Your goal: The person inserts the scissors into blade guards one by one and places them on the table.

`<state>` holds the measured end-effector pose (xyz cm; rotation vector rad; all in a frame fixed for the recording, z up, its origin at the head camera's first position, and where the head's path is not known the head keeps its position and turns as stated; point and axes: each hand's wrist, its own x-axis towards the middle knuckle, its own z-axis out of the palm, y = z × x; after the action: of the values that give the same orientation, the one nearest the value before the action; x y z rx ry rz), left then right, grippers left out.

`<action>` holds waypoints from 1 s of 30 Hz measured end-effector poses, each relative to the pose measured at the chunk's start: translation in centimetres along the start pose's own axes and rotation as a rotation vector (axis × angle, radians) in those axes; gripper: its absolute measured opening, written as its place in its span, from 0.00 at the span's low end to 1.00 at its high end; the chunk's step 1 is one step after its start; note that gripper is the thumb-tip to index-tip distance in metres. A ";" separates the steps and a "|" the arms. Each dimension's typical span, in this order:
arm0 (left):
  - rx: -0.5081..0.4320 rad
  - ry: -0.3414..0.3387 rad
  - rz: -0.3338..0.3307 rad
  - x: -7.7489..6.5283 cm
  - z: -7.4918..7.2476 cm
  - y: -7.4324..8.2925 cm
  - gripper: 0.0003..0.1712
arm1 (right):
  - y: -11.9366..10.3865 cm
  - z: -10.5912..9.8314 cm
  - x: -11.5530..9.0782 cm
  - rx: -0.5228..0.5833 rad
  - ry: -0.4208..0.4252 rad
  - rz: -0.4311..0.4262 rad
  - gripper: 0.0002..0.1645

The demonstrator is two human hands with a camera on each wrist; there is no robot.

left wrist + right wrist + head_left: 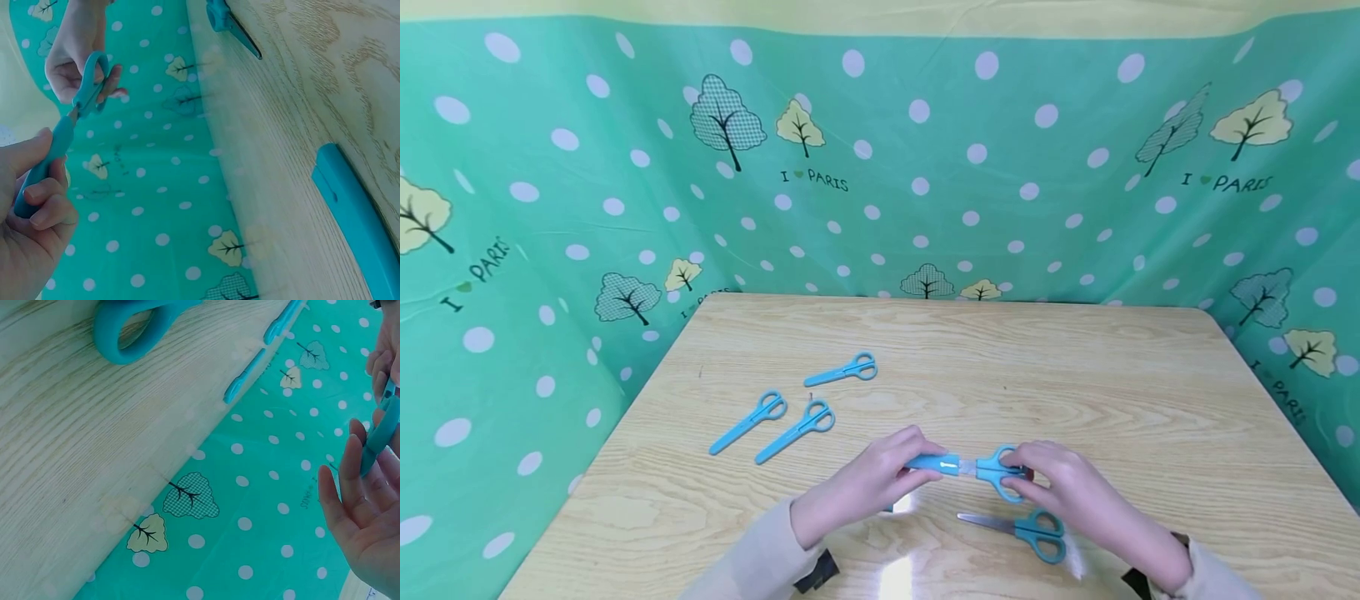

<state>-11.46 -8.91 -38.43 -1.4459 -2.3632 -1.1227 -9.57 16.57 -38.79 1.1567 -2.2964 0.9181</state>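
Observation:
My left hand (880,471) pinches a blue scissor sheath (942,464) between thumb and fingers. My right hand (1067,479) holds a pair of blue scissors (991,468) by its finger loops. The blades are partly inside the sheath; a short bare stretch shows between sheath and handles. Below, on the table, lies a second pair of scissors (1028,528) with bare blades pointing left. In the left wrist view, a loose blue sheath (356,219) rests on the wood, mostly hidden under the left hand in the head view.
Three sheathed blue scissors lie at the left of the wooden table (1112,375): one far back (842,370), one leftmost (748,422) and one beside it (796,431). A green dotted cloth (880,192) hangs behind and around the table.

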 end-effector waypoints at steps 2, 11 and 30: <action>0.003 0.005 0.003 0.0 0.0 0.1 0.12 | 0.0 0.0 0.0 0.002 0.010 -0.013 0.09; 0.036 0.028 0.034 0.1 0.0 0.1 0.11 | 0.0 0.4 0.1 0.020 0.051 -0.046 0.07; 0.072 0.038 0.040 0.7 1.0 0.1 0.11 | 0.3 1.3 1.1 -0.123 0.088 -0.125 0.16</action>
<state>-11.54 -7.69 -38.75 -1.4280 -2.3140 -1.0350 -10.52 15.19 -39.10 1.1686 -2.1526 0.7550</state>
